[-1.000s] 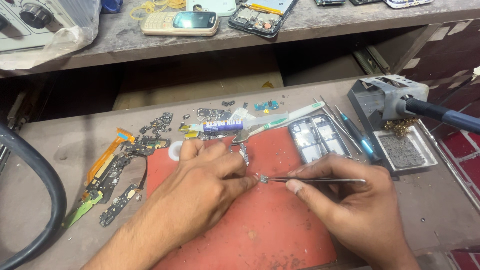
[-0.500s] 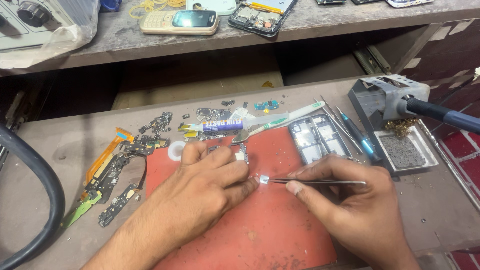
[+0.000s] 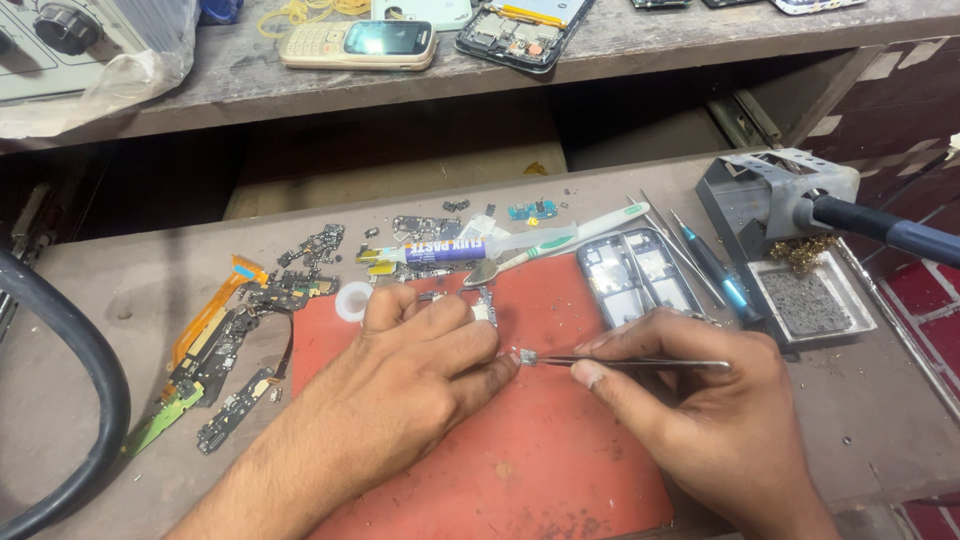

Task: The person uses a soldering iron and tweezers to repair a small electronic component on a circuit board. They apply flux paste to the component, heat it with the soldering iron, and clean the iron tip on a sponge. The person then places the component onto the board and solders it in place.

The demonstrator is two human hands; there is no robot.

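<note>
My right hand grips thin metal tweezers that point left, level over the red mat. At the tweezers' tip sits a tiny metal part. My left hand rests on the mat with fingers curled, its fingertips touching that part from the left. Another small component lies on the mat just behind my left hand's fingers.
Behind the mat lie a toothbrush, a tube of flux paste, a phone frame and a blue screwdriver. Flex cables and small boards lie left. A soldering iron stand stands right. Phones rest on the shelf.
The tweezers' tip and the tiny part stay between both hands; my left fingers have shifted slightly around the part. Nothing else has moved.
</note>
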